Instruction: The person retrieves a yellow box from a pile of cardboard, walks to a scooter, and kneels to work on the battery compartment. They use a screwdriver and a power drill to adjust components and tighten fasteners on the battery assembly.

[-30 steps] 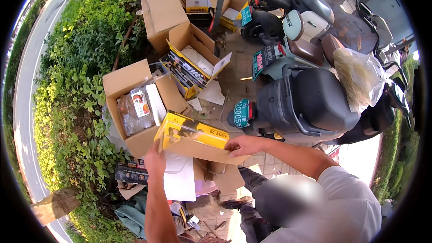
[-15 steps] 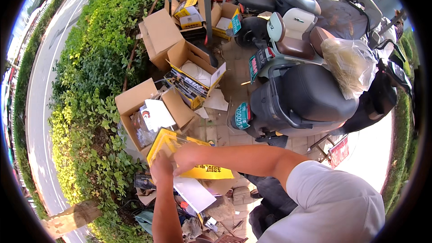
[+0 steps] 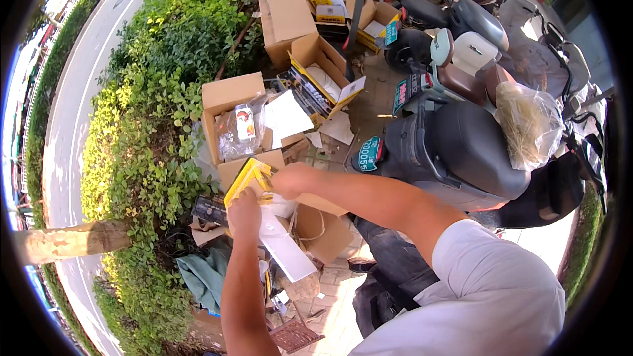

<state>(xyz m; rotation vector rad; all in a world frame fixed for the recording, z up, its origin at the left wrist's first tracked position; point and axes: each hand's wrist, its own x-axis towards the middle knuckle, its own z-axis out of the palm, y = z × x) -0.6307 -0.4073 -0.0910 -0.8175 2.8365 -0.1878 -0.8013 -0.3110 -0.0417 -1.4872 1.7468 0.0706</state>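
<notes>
A: Where is the yellow carton?
B: Between the person's two hands, just on the near side of an open cardboard box. It looks tilted, with one corner pointing away from the person.

A: What is the left hand doing?
B: Its fingers are bent closed over the carton's near edge and have hold of it.

A: And the right hand?
B: It is at the carton's right side, the wrist coming in from the right. Its fingers are mostly hidden, so I cannot tell how far open they are or whether they grip anything.

A: What hangs below the hands?
B: A flat white panel, slanting down to the right, with a brown carton just beside it.

A: Anything in that open cardboard box?
B: A clear plastic-wrapped package lies inside, and a white sheet lies over its right side.

A: What else is nearby?
B: A dark box to the left of the left hand, a green cloth nearer the person, and a leafy hedge along the left. On the right stands a dark scooter, with a clear plastic bag by its seat.
</notes>
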